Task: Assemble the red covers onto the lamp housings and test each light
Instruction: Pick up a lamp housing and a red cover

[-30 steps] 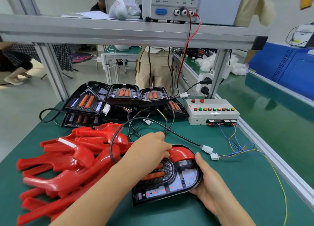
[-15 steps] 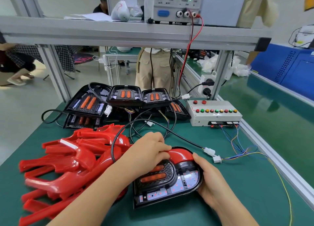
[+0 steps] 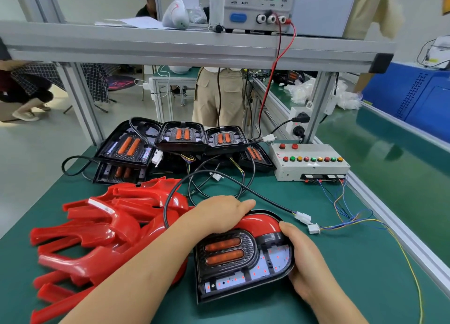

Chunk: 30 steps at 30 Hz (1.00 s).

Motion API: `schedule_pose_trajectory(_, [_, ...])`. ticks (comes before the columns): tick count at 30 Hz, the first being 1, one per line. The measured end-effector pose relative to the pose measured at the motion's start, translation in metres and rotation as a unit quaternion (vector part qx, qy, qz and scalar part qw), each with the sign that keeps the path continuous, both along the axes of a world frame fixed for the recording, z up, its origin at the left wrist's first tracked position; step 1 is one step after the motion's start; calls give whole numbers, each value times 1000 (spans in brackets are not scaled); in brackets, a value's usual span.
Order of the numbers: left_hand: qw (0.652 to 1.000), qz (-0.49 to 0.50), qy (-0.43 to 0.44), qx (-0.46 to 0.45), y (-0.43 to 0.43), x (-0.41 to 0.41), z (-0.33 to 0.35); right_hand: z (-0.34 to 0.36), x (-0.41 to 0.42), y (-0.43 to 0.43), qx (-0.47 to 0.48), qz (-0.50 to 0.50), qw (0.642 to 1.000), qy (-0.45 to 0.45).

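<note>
A black lamp housing (image 3: pixel 246 272) lies on the green mat in front of me, with two orange lenses and small red LEDs lit on its board. A red cover (image 3: pixel 264 222) sits over its far curved edge. My left hand (image 3: pixel 221 214) lies on top of the cover and the housing's far side, fingers curled over it. My right hand (image 3: pixel 302 258) grips the housing's right rim, thumb up by the cover. A pile of loose red covers (image 3: pixel 97 233) lies at the left.
Several bare black housings (image 3: pixel 185 138) are stacked at the back. A grey test box (image 3: pixel 314 167) with coloured buttons stands at the back right, its thin wires running to white connectors (image 3: pixel 308 222). A power supply (image 3: pixel 258 6) sits on the shelf above. A person stands behind the bench.
My left hand has slid a little left and back on the cover, so more of the orange lenses shows. The right hand keeps its hold on the rim.
</note>
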<state>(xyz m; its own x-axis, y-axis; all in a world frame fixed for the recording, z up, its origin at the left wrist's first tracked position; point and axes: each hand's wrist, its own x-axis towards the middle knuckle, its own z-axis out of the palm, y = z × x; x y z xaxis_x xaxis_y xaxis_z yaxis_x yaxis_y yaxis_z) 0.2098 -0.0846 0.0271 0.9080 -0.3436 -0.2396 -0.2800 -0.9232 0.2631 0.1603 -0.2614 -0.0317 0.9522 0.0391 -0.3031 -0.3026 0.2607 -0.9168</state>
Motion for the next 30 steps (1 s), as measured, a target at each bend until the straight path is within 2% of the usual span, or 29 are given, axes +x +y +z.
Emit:
schedule_pose_trajectory(2, [1000,-12,2,-6,0,-3,-6,0,0,-1,-5,2,1000,-6])
schedule_pose_trajectory(7, [996,-50,-73,34,4,2,-18,3,2,1,-21,-10,999,-34])
schedule_pose_trajectory(15, [983,-39,-166,70,3,0,-26,3,2,0,-32,-10,999,-32])
schedule_pose_trajectory(20, [981,-46,-176,66,-1,-3,-23,3,1,-3,-3,0,1000,-10])
schedule_pose_trajectory(23, [980,-53,-181,63,-1,0,-26,0,-3,-10,31,49,998,7])
schedule_pose_trajectory(26, [986,-16,-163,26,1,-4,-18,1,-7,-13,36,103,994,16])
schedule_pose_trajectory(28, [990,29,-123,-59,3,-9,-5,2,-7,-11,30,107,994,15])
schedule_pose_trajectory(30, [981,72,-125,-130,17,-12,13,4,-7,-10,36,101,994,20])
